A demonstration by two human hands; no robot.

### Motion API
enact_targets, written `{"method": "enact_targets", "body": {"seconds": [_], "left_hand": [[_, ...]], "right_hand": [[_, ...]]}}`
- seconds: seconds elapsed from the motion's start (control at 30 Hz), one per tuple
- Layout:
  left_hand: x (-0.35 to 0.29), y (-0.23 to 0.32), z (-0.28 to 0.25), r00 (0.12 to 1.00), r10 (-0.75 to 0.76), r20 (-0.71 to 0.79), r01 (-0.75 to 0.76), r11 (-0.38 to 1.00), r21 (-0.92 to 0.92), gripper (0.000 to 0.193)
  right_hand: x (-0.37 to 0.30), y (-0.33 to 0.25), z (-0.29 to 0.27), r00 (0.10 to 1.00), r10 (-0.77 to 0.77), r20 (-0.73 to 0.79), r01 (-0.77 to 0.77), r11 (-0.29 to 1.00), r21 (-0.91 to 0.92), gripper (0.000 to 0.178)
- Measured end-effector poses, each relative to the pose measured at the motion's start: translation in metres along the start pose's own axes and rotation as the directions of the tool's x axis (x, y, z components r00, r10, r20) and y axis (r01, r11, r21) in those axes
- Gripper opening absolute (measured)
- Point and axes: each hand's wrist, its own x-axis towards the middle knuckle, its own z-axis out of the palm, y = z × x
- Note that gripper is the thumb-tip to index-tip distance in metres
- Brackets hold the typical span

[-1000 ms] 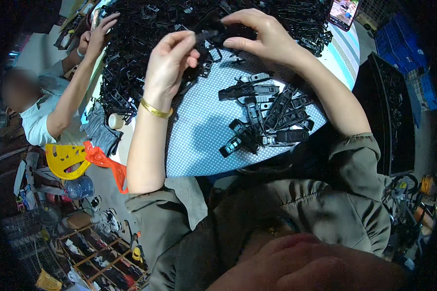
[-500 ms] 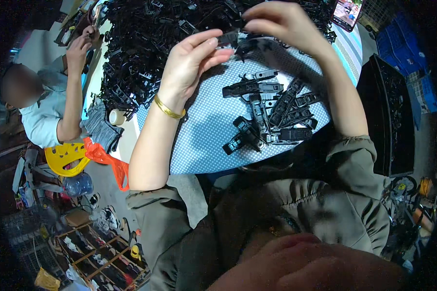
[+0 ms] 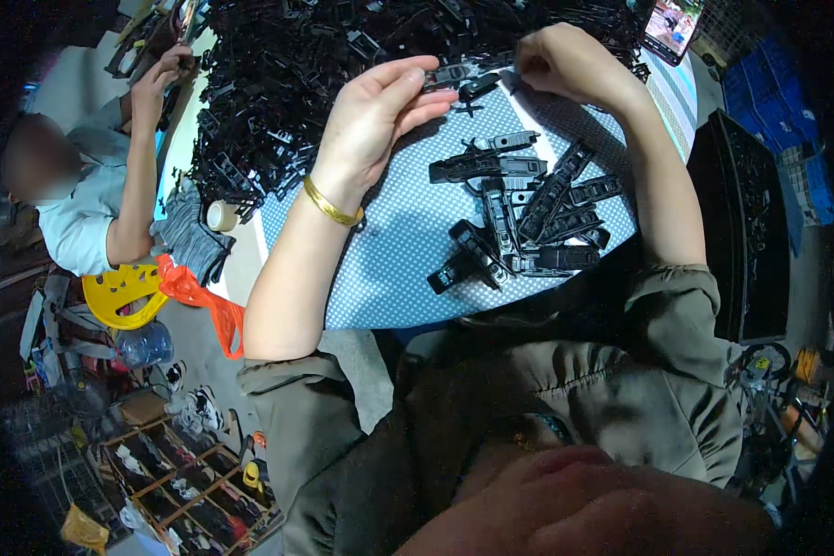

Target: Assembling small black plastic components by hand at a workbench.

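My left hand [image 3: 372, 109] pinches a black plastic part [image 3: 456, 74], long and slotted, between thumb and fingers over the far side of the table. To its right, my right hand [image 3: 570, 65] has its fingers curled downward at the edge of the big heap. Its fingertips are partly hidden, so anything in them cannot be made out. A small black cross-shaped piece [image 3: 469, 110] lies just below the held part. Nearer to me, several long black plastic assemblies [image 3: 500, 218] lie overlapping on the patterned tablecloth [image 3: 380, 269].
A large heap of black plastic parts [image 3: 278, 83] covers the table's far left. A lit phone [image 3: 669, 26] stands at the far right, above a black bin [image 3: 746, 232]. Across the left side a person [image 3: 88, 190] works. A tape roll [image 3: 221, 216] and grey cloth [image 3: 193, 232] lie nearby.
My right hand has moved slightly right and down, away from the left, and its fingers have curled. The left hand still holds the part, now lying more level.
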Motion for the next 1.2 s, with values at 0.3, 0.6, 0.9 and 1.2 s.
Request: {"method": "enact_targets", "body": {"seconds": [0.3,0.6,0.9,1.2], "left_hand": [[-0.002,-0.009,0.008,0.995,-0.081,0.05,0.083,0.996,-0.025,0.031],[-0.004,-0.006,0.01,0.997,0.001,-0.075,-0.007,0.997,-0.082,0.031],[-0.002,-0.012,0.006,0.996,-0.03,-0.089,0.02,0.994,-0.105,0.031],[0.005,-0.014,-0.001,0.982,0.061,-0.179,-0.082,0.99,-0.115,0.031]], "right_hand": [[0.005,-0.037,0.001,0.941,0.084,-0.327,0.278,0.359,0.891,0.031],[0.008,-0.043,0.016,0.824,-0.034,-0.566,0.373,0.783,0.497,0.029],[0.008,-0.05,0.017,0.68,-0.22,-0.7,0.473,0.861,0.188,0.028],[0.001,-0.056,0.01,0.647,-0.13,-0.751,0.333,0.935,0.125,0.027]]}}
